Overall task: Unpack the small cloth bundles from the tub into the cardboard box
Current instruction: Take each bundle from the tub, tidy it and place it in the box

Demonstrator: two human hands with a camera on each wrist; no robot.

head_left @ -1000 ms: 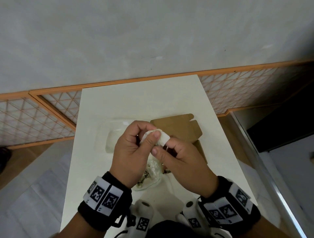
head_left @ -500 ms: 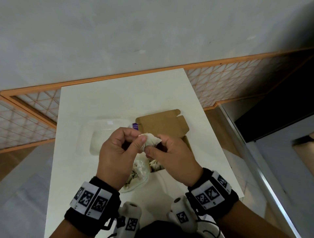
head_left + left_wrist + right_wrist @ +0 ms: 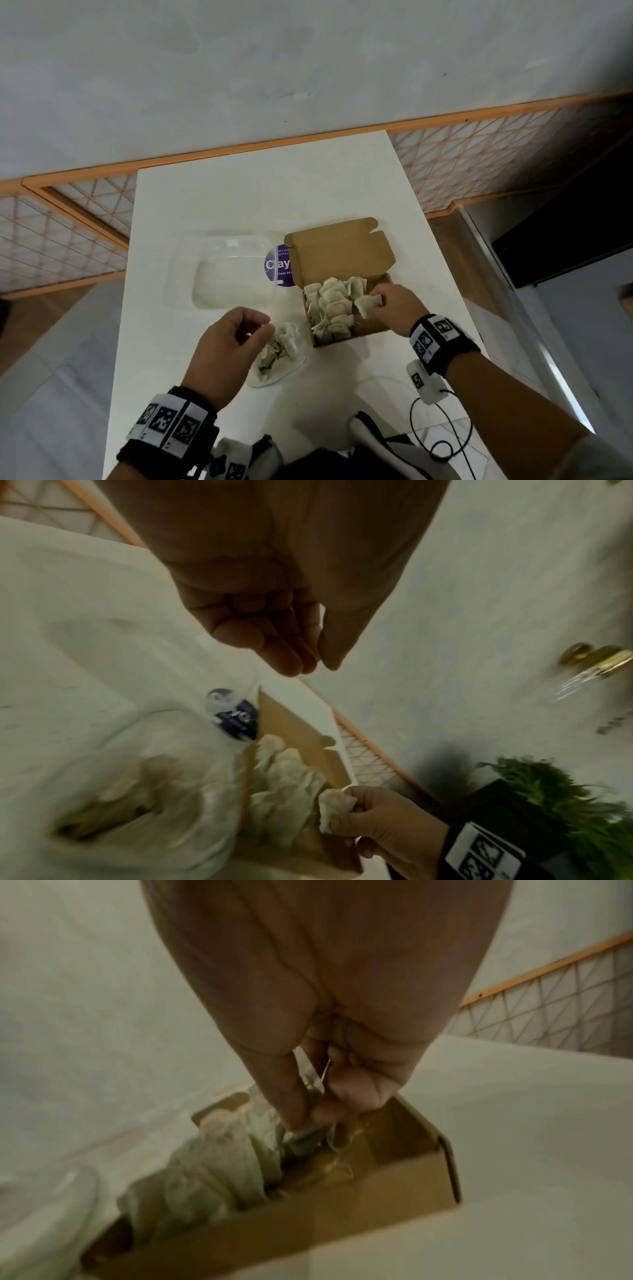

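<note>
White table (image 3: 239, 205) runs away from the person toward a grey wall, long axis front to back; orange lattice railing (image 3: 496, 164) behind it. On the table, far left of centre, a clear plastic lid (image 3: 226, 270) lies flat, with a purple round sticker (image 3: 279, 265) at its right edge, partly behind the box flap.

Cardboard box (image 3: 368, 330) sits right of centre, lid flap open and leaning away from the person. Long axis of the box body runs left-right, slightly rotated, opening up. Left half is packed with pale cloth bundles in box (image 3: 330, 301), standing on edge in rows; right part shows bare brown floor.

Tub (image 3: 298, 359), clear plastic, just beside the box's near-left corner; touching or not, cannot tell. Remaining bundles in tub (image 3: 274, 353) are piled loose and partly hidden by the left hand.

Right hand (image 3: 394, 306) is over the box's right half, thumb and fingers pinching one held bundle (image 3: 368, 303) by its edge. The bundle hangs into the box beside the packed rows, its free end pointing left toward them; right wrist view shows it low between the rows and the bare floor.

Left hand (image 3: 227, 342) hovers over the tub's left side, fingers loosely curled, thumb close to the fingertips, holding nothing.
</note>
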